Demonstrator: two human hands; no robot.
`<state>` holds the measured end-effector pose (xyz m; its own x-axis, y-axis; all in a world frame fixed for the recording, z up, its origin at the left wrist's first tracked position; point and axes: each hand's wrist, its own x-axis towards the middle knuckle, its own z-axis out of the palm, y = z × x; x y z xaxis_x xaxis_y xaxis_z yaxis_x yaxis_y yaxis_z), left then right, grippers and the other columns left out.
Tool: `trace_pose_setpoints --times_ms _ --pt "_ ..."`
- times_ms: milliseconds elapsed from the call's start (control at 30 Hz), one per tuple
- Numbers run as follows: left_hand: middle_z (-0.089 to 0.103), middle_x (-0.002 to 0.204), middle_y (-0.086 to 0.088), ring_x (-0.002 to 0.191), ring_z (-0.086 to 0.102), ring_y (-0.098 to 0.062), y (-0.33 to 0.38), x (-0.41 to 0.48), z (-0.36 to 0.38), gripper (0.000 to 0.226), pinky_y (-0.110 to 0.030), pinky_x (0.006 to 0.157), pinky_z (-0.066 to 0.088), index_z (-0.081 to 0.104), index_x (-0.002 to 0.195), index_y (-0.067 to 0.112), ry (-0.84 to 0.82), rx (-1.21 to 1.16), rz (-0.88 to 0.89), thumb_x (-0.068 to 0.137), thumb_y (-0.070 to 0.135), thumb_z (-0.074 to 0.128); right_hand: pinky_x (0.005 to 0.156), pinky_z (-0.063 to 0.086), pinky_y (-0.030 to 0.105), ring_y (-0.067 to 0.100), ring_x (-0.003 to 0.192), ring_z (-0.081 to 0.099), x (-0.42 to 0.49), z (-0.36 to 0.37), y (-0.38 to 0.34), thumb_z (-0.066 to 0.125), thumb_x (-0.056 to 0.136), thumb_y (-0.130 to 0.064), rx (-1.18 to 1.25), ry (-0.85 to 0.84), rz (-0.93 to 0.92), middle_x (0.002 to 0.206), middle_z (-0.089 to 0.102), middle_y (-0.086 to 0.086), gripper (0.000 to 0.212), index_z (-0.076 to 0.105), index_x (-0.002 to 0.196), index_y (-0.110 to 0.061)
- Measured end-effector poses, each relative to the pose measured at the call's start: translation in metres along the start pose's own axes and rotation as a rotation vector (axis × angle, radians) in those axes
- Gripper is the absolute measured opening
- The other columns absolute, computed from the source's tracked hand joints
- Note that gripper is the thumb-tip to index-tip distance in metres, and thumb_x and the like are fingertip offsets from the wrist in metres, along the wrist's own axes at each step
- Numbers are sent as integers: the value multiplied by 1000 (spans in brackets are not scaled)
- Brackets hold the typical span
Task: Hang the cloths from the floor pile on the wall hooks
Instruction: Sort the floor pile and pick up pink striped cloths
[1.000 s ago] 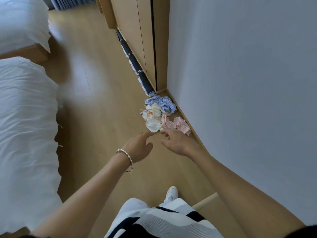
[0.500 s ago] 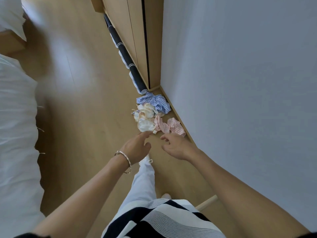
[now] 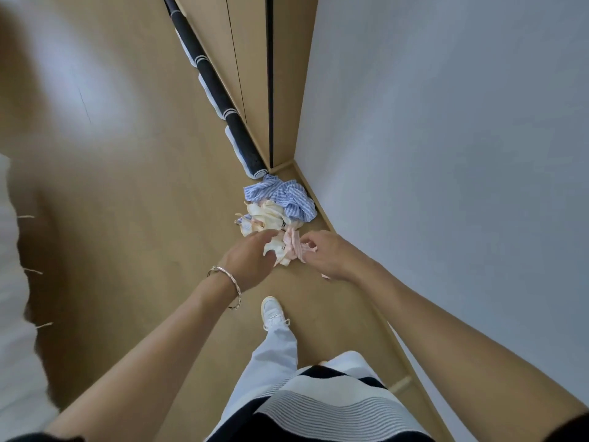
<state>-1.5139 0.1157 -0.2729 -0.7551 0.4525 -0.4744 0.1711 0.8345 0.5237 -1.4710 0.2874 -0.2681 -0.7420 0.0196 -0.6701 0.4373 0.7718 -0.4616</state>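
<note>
A small pile of cloths lies on the wood floor against the wall: a blue striped cloth (image 3: pixel 282 196) at the far end, cream cloths (image 3: pixel 266 216) in the middle, a pink striped cloth (image 3: pixel 294 242) nearest me. My left hand (image 3: pixel 251 261), with a bracelet on its wrist, reaches into the near edge and its thumb and fingers close on a cream cloth (image 3: pixel 276 249). My right hand (image 3: pixel 328 253) pinches the pink striped cloth with curled fingers. No wall hooks are in view.
A grey wall (image 3: pixel 446 154) runs along the right, meeting wooden wardrobe doors (image 3: pixel 251 59) at the corner. A dark rolled mat (image 3: pixel 220 90) lies along the wardrobe base. White bedding (image 3: pixel 12 282) is at the left edge. My foot (image 3: pixel 272 311) stands just behind the pile.
I have stepped closer to the pile. Both hands moved forward from hovering short of the cloths to taking hold of them: the left on a cream cloth, the right on the pink one.
</note>
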Motion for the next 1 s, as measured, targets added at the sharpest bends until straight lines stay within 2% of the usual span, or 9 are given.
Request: trace_pose_setpoints --times_ms 133,300,400,533,633,800,1000 --pt "51 135 0 124 47 -18 -13 37 -3 46 -27 97 36 40 140 22 -65 20 -10 94 18 45 78 38 26 17 102 51 47 -3 4 46 94 -31 32 -43 19 133 51 9 37 55 128 -18" --pt "47 139 2 124 48 -17 -32 84 14 48 -25 96 36 37 141 23 -125 13 -43 94 18 43 81 35 24 15 101 48 101 -3 33 45 96 -23 14 -122 64 133 51 8 39 50 134 -16" --pt "48 138 1 120 49 -18 -50 116 33 48 -26 95 37 36 142 23 -128 2 -89 95 18 41 85 37 24 20 114 52 144 6 53 45 96 -21 -19 -173 59 135 52 5 39 50 135 -19" --pt "48 137 3 120 50 -19 -78 157 68 48 -27 94 39 37 141 22 -134 -1 -163 94 16 40 93 38 28 22 125 47 214 26 77 44 95 -23 -96 -252 46 143 45 5 42 47 137 -20" --pt "47 138 4 119 50 -19 -97 190 102 47 -27 94 39 37 141 22 -150 6 -203 95 17 39 101 41 37 24 123 48 263 50 95 43 94 -25 -94 -297 24 142 45 5 44 45 138 -23" --pt "46 137 2 123 47 -19 -121 246 184 48 -26 94 37 35 142 23 -185 7 -236 95 17 38 98 40 31 24 124 48 321 98 147 41 95 -20 -120 -402 2 142 45 5 45 43 140 -18" --pt "41 143 1 126 43 -19 -152 306 286 48 -26 97 36 37 141 21 -291 23 -230 94 15 40 102 41 33 21 126 47 376 145 243 41 95 -21 -114 -416 125 143 46 3 43 46 138 -19"
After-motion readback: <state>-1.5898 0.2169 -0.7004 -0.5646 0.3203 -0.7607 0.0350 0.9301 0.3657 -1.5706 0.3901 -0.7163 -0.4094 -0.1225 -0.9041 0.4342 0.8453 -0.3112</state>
